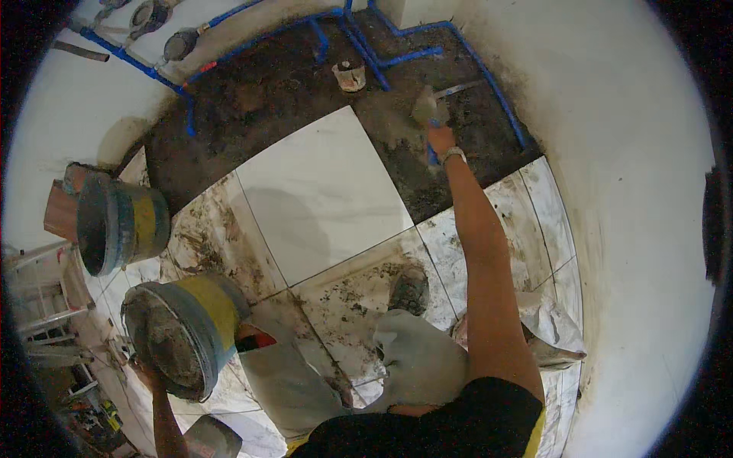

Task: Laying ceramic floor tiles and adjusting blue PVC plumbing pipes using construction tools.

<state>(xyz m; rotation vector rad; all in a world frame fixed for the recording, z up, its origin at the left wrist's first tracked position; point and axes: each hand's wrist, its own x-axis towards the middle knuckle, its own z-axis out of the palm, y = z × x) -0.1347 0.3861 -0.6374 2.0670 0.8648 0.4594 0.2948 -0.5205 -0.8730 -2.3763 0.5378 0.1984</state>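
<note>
My right arm reaches forward over the dark, damp bed of mortar or soil (305, 76). My right hand (441, 140) is closed around the blue handle of a trowel (426, 107), its blade pointing away from me above the bed. At the lower left, my left hand (140, 372) grips the rim side of a grey bucket (217, 309) with a yellow band. Grey mortar (169, 336) fills much of that bucket. Between my hands, a clean white tile (321, 191) lies beside the bed, next to dirt-smeared tiles (221, 221).
Blue pipes (489, 84) run along the far and right walls. A small white container (350, 77) stands on the bed. Another bucket (126, 221) stands at left beside reddish blocks (61, 210). A ladder (50, 305) is at far left; a crumpled sack (553, 336) lies right of my knees.
</note>
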